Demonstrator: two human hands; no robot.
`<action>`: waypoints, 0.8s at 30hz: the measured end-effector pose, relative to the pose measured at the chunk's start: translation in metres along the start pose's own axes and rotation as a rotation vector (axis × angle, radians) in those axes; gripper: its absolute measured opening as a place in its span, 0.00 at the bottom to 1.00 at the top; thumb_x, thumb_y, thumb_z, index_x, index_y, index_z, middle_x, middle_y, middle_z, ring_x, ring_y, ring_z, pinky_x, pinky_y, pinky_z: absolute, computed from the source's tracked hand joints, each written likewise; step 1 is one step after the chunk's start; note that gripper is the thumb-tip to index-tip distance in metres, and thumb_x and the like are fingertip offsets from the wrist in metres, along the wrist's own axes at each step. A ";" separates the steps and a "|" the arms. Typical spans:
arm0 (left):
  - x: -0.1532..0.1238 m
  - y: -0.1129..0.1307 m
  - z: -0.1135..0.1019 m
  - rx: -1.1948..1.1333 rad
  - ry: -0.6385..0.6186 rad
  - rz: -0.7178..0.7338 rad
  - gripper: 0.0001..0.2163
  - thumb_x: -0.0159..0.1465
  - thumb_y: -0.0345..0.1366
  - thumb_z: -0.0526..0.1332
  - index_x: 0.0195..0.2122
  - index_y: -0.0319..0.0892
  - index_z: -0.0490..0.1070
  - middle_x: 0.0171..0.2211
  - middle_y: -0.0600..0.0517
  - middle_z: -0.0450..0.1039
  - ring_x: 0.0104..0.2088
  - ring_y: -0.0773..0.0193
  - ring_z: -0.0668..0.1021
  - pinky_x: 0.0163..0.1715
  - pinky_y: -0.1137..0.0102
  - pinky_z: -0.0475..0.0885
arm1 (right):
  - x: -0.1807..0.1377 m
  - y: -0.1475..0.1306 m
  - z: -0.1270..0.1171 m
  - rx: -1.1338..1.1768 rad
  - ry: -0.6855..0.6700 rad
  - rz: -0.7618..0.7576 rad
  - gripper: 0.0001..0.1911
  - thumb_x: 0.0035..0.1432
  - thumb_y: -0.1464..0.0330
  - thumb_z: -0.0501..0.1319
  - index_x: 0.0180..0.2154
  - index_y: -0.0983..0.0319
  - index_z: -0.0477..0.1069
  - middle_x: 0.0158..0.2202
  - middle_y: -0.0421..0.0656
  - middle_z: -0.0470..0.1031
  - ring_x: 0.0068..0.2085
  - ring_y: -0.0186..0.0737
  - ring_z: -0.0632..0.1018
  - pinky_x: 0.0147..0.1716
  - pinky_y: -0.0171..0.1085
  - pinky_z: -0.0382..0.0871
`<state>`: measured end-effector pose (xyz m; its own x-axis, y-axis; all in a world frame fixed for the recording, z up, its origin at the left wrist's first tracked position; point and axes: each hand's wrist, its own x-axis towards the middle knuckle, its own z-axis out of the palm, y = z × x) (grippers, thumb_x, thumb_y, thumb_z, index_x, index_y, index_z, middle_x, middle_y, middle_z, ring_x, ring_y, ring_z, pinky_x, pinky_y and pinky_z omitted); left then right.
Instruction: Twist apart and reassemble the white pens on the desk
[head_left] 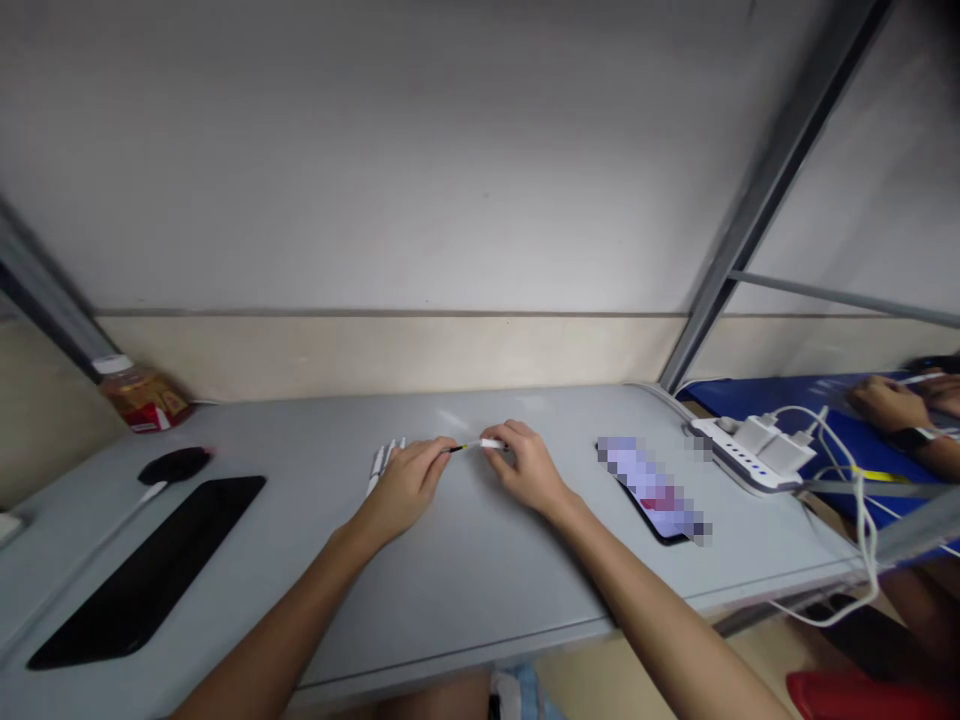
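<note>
Left hand (pixel 409 475) pinches thin black-and-yellow rod (pixel 459 448), right hand (pixel 529 465) white cylinder (pixel 491 443) — aligned over grey desk (pixel 480 590). Slim white sticks (pixel 376 466) lie beside left hand; lit rectangular phone (pixel 649 490), white plastic power strip (pixel 739 455) at right.

Phone screen (pixel 649 487) pixelated; left fingers (pixel 435 447) partly hide thin rod (pixel 463 447).

Prob. dorm rm: metal frame (pixel 780 165), grey desk (pixel 487 570), pwr strip (pixel 739 458).
</note>
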<state>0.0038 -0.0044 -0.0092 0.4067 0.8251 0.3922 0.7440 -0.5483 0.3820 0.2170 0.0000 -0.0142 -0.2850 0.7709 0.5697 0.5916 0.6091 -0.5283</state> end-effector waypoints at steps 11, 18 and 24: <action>-0.005 0.006 0.007 0.001 -0.078 0.019 0.15 0.71 0.39 0.42 0.41 0.45 0.67 0.38 0.51 0.73 0.41 0.60 0.73 0.44 0.63 0.64 | -0.004 -0.004 0.004 -0.236 -0.157 -0.107 0.12 0.64 0.70 0.55 0.46 0.58 0.73 0.37 0.45 0.73 0.41 0.41 0.71 0.41 0.39 0.61; -0.004 0.007 0.012 -0.012 -0.084 0.029 0.14 0.70 0.39 0.44 0.38 0.43 0.67 0.35 0.51 0.72 0.38 0.61 0.73 0.41 0.64 0.66 | -0.004 -0.004 0.007 -0.302 -0.182 -0.177 0.12 0.64 0.71 0.56 0.46 0.58 0.74 0.37 0.45 0.74 0.39 0.41 0.71 0.39 0.38 0.59; -0.004 0.010 0.011 -0.034 -0.037 0.076 0.09 0.69 0.35 0.47 0.40 0.43 0.66 0.38 0.49 0.70 0.41 0.60 0.72 0.43 0.63 0.67 | -0.004 -0.004 0.009 -0.231 -0.181 -0.193 0.11 0.63 0.71 0.56 0.47 0.62 0.71 0.39 0.46 0.76 0.41 0.41 0.73 0.42 0.37 0.62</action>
<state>0.0158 -0.0115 -0.0160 0.4816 0.7848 0.3900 0.6916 -0.6137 0.3809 0.2092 -0.0042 -0.0203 -0.5246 0.6790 0.5135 0.6633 0.7041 -0.2534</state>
